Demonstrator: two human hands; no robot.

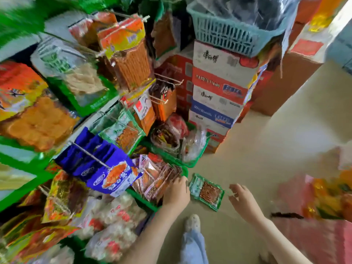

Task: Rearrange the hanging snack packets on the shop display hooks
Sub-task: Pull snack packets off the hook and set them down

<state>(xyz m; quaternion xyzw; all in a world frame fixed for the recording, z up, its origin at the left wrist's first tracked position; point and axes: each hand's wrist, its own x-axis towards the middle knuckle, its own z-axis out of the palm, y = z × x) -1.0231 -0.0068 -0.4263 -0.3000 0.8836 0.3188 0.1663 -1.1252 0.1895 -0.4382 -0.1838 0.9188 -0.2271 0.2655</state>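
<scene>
A small green-edged snack packet [206, 191] lies low over the beige floor between my two hands. My left hand [177, 193] reaches to its left, with the fingers lying on the clear packets in a green tray [152, 203]; whether they grip one is blurred. My right hand [240, 197] hovers just off the packet's right edge, fingers loosely curled and holding nothing I can see. On the left, display hooks carry blue packets [95, 164], green packets [122, 130] and orange stick-snack packets [127, 54].
Stacked cartons [219, 88] with a teal basket [228, 33] on top stand behind. A second green tray of bagged snacks [198, 159] sits on the floor. Pink and yellow bags [314, 199] lie right. My shoe [192, 222] is below the hands.
</scene>
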